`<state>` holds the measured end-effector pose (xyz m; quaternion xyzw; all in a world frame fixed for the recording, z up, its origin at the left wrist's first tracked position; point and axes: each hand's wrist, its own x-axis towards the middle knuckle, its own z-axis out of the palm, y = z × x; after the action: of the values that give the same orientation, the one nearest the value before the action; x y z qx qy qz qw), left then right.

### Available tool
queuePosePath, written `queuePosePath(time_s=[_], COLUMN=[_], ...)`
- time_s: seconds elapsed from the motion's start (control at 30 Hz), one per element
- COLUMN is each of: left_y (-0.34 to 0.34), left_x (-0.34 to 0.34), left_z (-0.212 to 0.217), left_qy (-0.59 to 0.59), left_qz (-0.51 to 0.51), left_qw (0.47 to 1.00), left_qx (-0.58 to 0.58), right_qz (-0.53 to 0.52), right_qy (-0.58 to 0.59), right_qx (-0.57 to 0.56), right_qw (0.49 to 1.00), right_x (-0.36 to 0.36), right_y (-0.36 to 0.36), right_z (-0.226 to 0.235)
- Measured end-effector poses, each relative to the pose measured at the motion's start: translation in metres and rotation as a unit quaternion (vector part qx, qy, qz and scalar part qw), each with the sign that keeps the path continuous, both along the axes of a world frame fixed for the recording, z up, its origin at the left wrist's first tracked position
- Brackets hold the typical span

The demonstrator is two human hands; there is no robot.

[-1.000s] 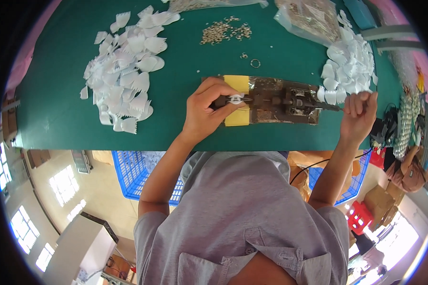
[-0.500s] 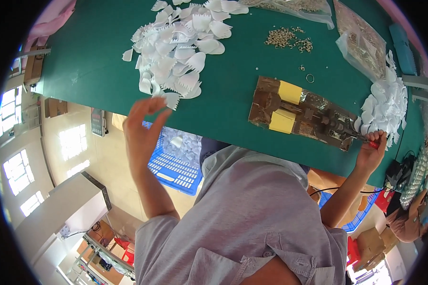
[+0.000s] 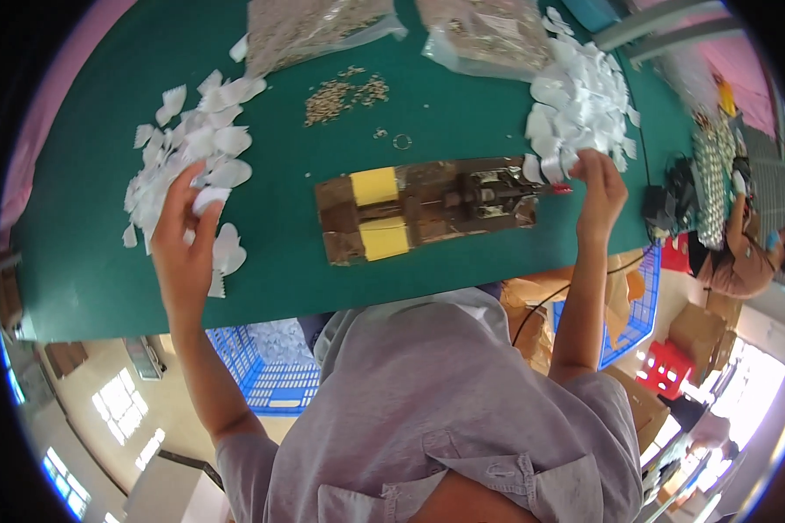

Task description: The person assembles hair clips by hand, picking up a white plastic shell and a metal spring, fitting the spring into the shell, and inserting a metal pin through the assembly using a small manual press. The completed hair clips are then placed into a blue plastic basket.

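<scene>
My left hand (image 3: 183, 248) is at the left heap of white toothed plastic pieces (image 3: 192, 139), thumb and forefinger closed on one rounded white piece (image 3: 211, 200). My right hand (image 3: 602, 193) is bent at the near edge of the right heap of white pieces (image 3: 584, 96). Its fingertips are pinched together at a curved white piece (image 3: 560, 164). Between the hands lies a long brown taped board (image 3: 432, 205) with two yellow patches and a dark metal clamp (image 3: 497, 193) at its right end. The clamp's red handle (image 3: 562, 188) shows just left of my right hand, apart from the fingers.
Beyond the board lie a small pile of metal bits (image 3: 344, 98) and a metal ring (image 3: 401, 141). Clear bags (image 3: 323, 30) of such bits sit at the far side. A blue basket (image 3: 275, 383) of white pieces stands below the green table's edge. Another person (image 3: 746, 261) works at far right.
My left hand has reached into the left heap and closed on a white piece. My right hand has left the red handle for the right heap. The view has swung right.
</scene>
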<state>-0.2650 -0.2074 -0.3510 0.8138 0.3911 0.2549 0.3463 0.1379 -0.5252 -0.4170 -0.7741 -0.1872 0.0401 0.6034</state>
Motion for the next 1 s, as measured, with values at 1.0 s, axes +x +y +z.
queuePosePath(time_s=[1.0], left_y=[-0.113], left_x=[0.090], left_z=[-0.037], left_qy=[0.023], left_qz=[-0.168], left_qw=[0.952], left_qx=[0.253], right_qz=[0.342], right_qy=[-0.479], right_qx=[-0.398], right_qw=[0.704], right_x=[-0.052], right_y=[0.126], right_z=[0.026])
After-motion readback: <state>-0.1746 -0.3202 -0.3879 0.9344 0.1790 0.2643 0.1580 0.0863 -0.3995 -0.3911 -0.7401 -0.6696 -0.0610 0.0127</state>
